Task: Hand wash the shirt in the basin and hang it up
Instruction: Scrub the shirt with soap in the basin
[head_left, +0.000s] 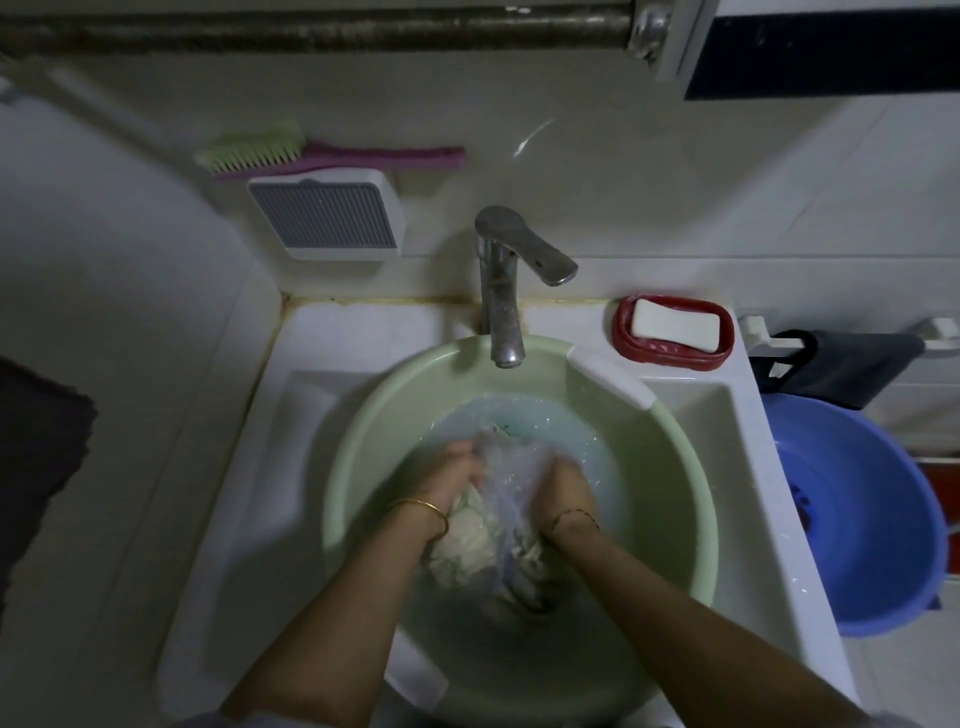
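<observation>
Two bare hands work in one pale green basin (363, 415) that sits in a white sink (727, 415) under a single metal tap (501, 291). The left hand (449, 475) and the right hand (566, 486) are both closed around one bunched, wet shirt (478, 545), pale cream with a bluish-white fold between the hands; the cloth is blurred there, so its details cannot be made out. The shirt lies in the middle of the basin, partly in the cloudy water, with its lower end trailing toward the person. The left wrist bears one gold bangle (421, 506), and the right wrist one thin dark beaded bracelet (576, 517). On the sink's back right corner stands one red soap dish (623, 338) holding one white bar of soap (675, 325). On the wall above and left of the tap is one white box with a grey ribbed face (327, 215), and on top of it lies one brush (311, 153) with a pink handle and green bristles. To the right of the sink stands one blue basin (883, 519), apart from the green one, and a dark cloth (852, 364) hangs on a white rail above it.
</observation>
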